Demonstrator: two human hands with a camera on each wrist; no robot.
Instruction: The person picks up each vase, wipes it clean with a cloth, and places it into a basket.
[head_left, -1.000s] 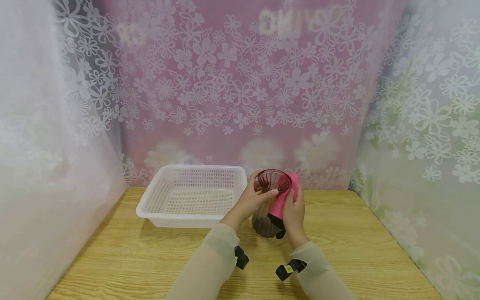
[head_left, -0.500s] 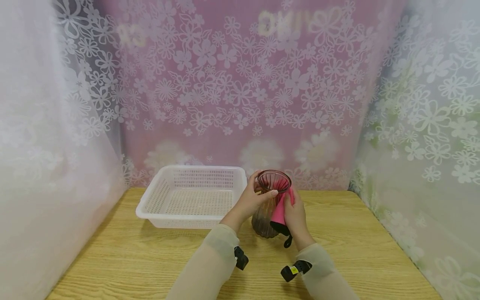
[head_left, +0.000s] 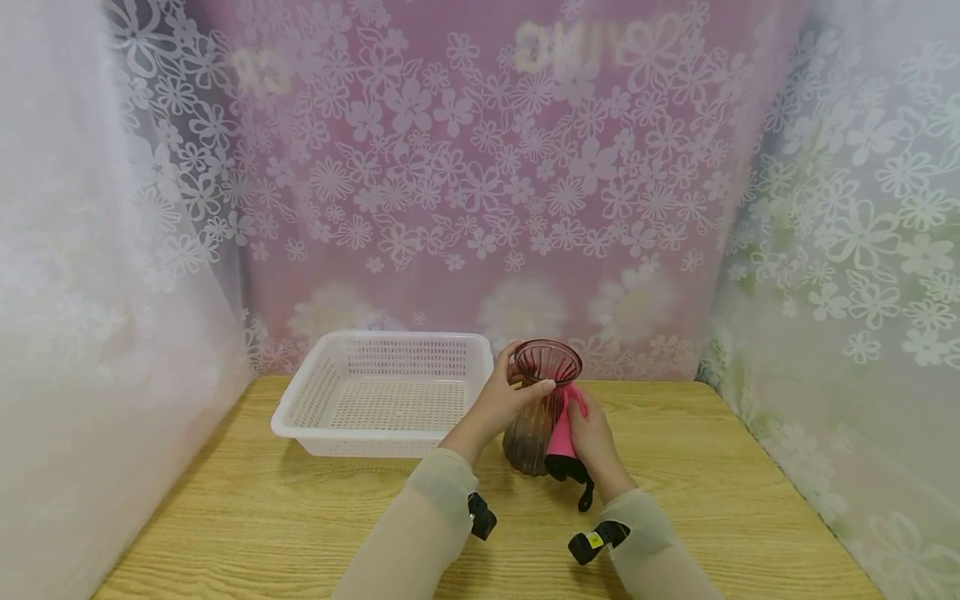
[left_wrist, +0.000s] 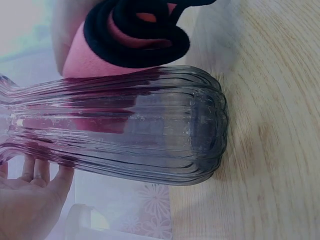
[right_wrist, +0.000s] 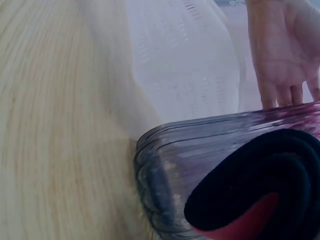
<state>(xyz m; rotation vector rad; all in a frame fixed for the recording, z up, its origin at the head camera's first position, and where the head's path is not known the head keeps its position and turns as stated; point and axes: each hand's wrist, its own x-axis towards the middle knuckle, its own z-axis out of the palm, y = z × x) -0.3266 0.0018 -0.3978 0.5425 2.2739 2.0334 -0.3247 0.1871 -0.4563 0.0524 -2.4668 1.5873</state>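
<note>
A ribbed glass vase (head_left: 528, 437), purple-pink at the top and greyish below, stands upright on the wooden table. My left hand (head_left: 504, 398) grips its neck just under the rim, thumb across the front. In the left wrist view the fingertips (left_wrist: 62, 175) of that hand lie against the glass. My right hand (head_left: 595, 433) holds a folded pink cloth (head_left: 561, 433) with black edging against the vase's right side. The cloth's rolled black edge (right_wrist: 240, 180) covers part of the vase in the right wrist view. A black loop dangles from the cloth's lower end.
A white perforated plastic basket (head_left: 397, 444) stands left of the vase, close behind my left forearm. The wooden table (head_left: 720, 492) extends to the right. Flower-patterned curtains (head_left: 465, 208) hang behind and along both sides.
My right hand has slid the cloth down the vase's right side, from the rim to below the neck. The left hand and the vase have stayed in place.
</note>
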